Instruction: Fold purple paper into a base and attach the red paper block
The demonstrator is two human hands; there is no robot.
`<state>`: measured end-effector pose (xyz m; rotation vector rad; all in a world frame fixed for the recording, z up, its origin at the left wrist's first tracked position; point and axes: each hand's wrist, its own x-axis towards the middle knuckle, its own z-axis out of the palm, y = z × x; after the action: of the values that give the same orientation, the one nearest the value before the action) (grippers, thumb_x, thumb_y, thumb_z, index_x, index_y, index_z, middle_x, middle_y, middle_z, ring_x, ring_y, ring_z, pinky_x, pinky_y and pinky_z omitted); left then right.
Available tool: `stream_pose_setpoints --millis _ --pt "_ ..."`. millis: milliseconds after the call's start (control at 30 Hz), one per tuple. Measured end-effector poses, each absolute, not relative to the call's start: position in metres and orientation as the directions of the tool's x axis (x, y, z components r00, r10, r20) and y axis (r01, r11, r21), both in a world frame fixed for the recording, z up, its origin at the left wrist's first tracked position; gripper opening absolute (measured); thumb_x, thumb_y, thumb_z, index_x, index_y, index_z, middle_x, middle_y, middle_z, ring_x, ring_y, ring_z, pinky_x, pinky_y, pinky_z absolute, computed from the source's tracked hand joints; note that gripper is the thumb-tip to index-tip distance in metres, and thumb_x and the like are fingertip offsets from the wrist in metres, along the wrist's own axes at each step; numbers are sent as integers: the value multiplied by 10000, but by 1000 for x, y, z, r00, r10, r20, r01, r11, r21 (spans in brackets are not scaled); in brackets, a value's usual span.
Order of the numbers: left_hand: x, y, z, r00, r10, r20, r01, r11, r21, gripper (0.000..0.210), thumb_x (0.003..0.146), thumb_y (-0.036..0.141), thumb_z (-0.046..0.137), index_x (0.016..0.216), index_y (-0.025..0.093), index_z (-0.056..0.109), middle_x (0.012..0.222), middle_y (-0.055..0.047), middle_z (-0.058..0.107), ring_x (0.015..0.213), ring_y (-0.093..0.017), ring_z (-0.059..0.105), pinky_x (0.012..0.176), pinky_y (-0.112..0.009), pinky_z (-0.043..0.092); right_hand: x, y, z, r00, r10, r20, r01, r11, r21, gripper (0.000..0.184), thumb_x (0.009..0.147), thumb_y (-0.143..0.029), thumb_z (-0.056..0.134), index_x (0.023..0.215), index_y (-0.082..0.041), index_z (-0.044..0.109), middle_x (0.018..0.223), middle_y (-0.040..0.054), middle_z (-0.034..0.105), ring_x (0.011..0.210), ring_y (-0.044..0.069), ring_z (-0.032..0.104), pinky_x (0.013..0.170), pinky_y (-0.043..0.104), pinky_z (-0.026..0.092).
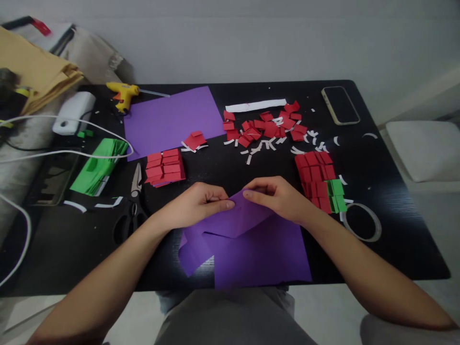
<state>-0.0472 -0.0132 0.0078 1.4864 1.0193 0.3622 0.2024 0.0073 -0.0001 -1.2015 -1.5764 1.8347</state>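
Observation:
Both of my hands pinch a folded piece of purple paper (237, 218) near the table's front edge. My left hand (197, 206) grips its upper left edge between thumb and fingers. On the upper right edge, my right hand (276, 196) is closed in the same way. A larger purple sheet (262, 258) lies flat beneath it, and the left part of the held paper curls down. Black-handled scissors (134, 201) rest left of my left hand. Red folded paper pieces (165, 167) stand in a block beyond them. Right of my right hand sit red pieces (314, 177) joined with green ones (337, 195).
A yellow glue gun (124, 96) lies by another purple sheet (172, 120). Loose red pieces (266, 127) and white scraps cover the back middle. A phone (340, 105), a tape roll (361, 223), green strips (98, 165), a white power strip (74, 113) and a white cable (64, 152) surround the work.

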Motion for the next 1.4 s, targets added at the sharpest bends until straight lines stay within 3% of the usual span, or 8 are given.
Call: stream_pose_setpoints --millis 200,367,500,633,800,1100,1267,1400 --pt "-47 -16 8 553 767 -327 412 90 907 377 973 488 645 785 163 658 646 54 480 587 -84 382 514 -199 305 200 5 0 -463 851 -248 201 -172 -964 184 869 -391 771 837 -212 793 779 -1 719 731 151 615 708 303 464" --pt "-63 -7 14 511 798 -319 431 83 898 383 980 518 625 853 167 707 667 37 521 593 -96 428 526 -207 338 208 14 -2 -279 937 -208 126 -179 -976 196 849 -410 778 814 -217 783 790 0 703 740 155 596 705 301 456" --pt "-74 0 15 393 892 -223 403 51 914 377 960 523 653 833 173 717 696 21 587 623 -107 494 559 -209 381 212 20 -3 -158 974 -164 106 -148 -983 204 841 -421 770 818 -219 759 802 4 691 736 160 583 682 302 451" --pt "-76 1 15 283 944 -171 389 50 920 346 936 518 693 895 178 745 764 2 674 667 -115 554 586 -206 418 213 20 0 -290 940 -181 150 -142 -978 166 831 -375 758 835 -210 738 713 -16 649 665 144 552 633 291 421" --pt "-74 -3 18 355 919 -170 401 15 916 330 941 502 698 910 179 758 775 2 678 675 -116 564 595 -212 427 211 15 3 -500 843 -199 258 -74 -963 253 877 -439 758 832 -193 790 740 18 717 669 153 599 609 289 431" --pt "-77 -4 16 280 953 -112 344 10 939 282 911 461 763 926 181 779 787 -17 733 673 -113 599 596 -211 448 210 11 4 -442 895 -49 288 89 -954 208 910 -436 768 880 -240 831 827 27 803 770 198 717 709 320 553" --pt "-74 -3 15 174 981 -92 259 44 965 259 872 434 805 901 178 776 749 -21 740 634 -112 614 586 -216 477 209 10 5 -393 919 0 303 130 -944 176 923 -398 751 866 -249 824 822 21 800 758 194 708 716 327 549" --pt "-69 -3 16 102 993 -61 214 37 976 280 832 444 836 878 175 774 766 -32 759 651 -126 651 601 -224 513 208 7 5 -441 895 -62 298 81 -951 223 922 -415 733 848 -217 802 765 24 761 688 171 659 609 291 489"
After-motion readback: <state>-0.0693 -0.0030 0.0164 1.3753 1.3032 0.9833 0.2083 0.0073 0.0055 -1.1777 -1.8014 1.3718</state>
